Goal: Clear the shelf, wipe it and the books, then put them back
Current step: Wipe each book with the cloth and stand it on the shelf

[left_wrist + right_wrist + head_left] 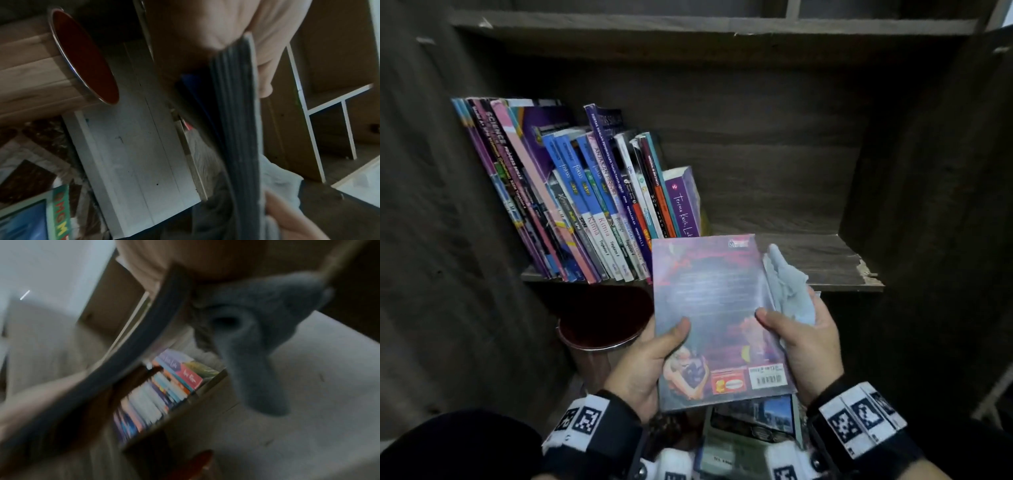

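Note:
A paperback book with a purple-pink back cover and a barcode is held in front of the dark wooden shelf. My left hand grips its left edge, thumb on the cover. My right hand grips its right edge and also holds a pale blue cloth bunched against that edge. The left wrist view shows the book's page edge; in the right wrist view the cloth hangs beside the book. A row of books leans on the shelf's left half.
A round red-lined container with a metal rim stands below the shelf on the left. More books lie in a pile under my hands. The shelf's right half is bare wood, with a chipped front corner.

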`<state>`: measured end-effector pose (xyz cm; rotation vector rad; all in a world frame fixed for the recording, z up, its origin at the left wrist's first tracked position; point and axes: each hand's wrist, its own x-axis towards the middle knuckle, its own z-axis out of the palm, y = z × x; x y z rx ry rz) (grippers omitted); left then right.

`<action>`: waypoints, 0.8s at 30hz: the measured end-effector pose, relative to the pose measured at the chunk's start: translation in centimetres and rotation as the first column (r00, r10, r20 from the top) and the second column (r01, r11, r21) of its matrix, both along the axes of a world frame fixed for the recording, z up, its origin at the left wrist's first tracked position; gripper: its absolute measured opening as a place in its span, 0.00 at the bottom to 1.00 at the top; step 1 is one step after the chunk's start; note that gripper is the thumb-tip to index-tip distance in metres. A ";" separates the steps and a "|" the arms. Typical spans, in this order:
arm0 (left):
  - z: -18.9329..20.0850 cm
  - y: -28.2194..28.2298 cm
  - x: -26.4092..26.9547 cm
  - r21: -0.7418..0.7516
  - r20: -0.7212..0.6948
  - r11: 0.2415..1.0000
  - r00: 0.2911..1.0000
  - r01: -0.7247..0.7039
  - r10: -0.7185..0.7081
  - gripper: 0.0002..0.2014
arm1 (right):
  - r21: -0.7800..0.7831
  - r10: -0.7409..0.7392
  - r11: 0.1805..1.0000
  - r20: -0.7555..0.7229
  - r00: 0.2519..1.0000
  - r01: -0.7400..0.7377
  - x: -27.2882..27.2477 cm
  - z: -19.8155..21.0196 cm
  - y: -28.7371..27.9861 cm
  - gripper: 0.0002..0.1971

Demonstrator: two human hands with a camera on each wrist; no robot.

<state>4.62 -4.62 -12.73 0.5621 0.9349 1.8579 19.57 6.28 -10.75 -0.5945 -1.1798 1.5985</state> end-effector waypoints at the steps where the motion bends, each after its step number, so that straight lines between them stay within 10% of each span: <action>1: 0.2 0.1 0.2 0.009 -0.019 1.000 1.000 0.008 -0.008 0.20 | 0.087 -0.111 0.991 0.100 0.989 0.102 -0.1 -0.5 0.1 0.29; 3: 0.3 0.5 0.4 0.017 -0.059 1.000 0.998 -0.023 0.023 0.20 | 0.341 -0.245 0.931 0.330 0.912 0.127 -0.4 -2.1 -0.3 0.30; 6: 0.5 0.8 0.5 0.025 -0.129 0.991 0.983 -0.131 0.133 0.20 | 0.703 -0.363 0.648 0.623 0.694 -0.292 -1.0 -4.6 -3.1 0.22; 9: 0.4 0.7 0.6 -0.013 -0.201 0.992 0.972 -0.123 0.118 0.23 | 0.794 -0.420 0.380 0.605 0.676 -0.475 -1.6 -6.1 -4.5 0.25; 12: 0.5 0.2 1.8 -0.036 -0.252 0.999 0.968 -0.021 0.011 0.21 | 0.809 -0.380 0.446 0.559 0.737 -0.383 -1.7 -4.8 -1.9 0.21; 17: 0.9 0.2 2.7 0.011 -0.342 1.000 0.940 -0.007 0.011 0.22 | 0.587 -0.277 0.800 0.545 0.791 -0.125 -1.3 -2.7 0.4 0.17; 20: 1.2 0.2 1.9 0.035 -0.268 0.994 0.957 -0.102 0.107 0.23 | 0.639 -0.307 0.700 0.672 0.674 -0.318 -2.0 -3.8 -3.3 0.22; 24: 0.8 0.0 1.5 0.016 -0.276 0.995 0.956 -0.102 0.102 0.23 | 0.837 -0.441 0.421 0.526 0.727 -0.350 -2.6 -4.8 -4.2 0.22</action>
